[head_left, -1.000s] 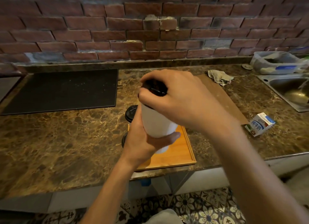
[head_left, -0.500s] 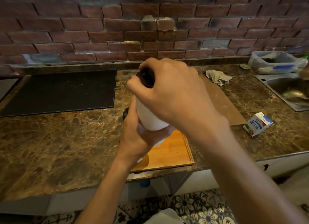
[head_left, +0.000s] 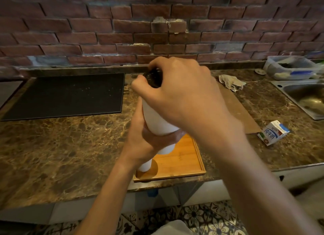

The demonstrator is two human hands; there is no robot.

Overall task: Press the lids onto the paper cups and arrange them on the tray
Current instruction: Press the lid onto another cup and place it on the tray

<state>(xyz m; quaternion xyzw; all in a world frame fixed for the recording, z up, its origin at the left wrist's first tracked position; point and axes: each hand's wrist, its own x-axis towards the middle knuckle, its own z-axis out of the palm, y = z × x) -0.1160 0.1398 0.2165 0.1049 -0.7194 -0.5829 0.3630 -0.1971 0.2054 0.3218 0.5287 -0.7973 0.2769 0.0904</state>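
Note:
A white paper cup is held up above the wooden tray, tilted slightly away from me. My left hand wraps around its lower part from the left. My right hand covers its top and presses on the black lid, of which only a part shows between the fingers. Two more white cups stand on the tray behind my left hand: one under the held cup, another at the tray's near left corner. Their tops are hidden.
A black mat lies on the marble counter at the left. A brown board, a crumpled cloth and a small milk carton lie to the right. A steel sink and a plastic container sit far right.
Both hands have lifted the cup higher and a little away from me. The black lids seen left of the cup a second ago are now hidden behind my left hand.

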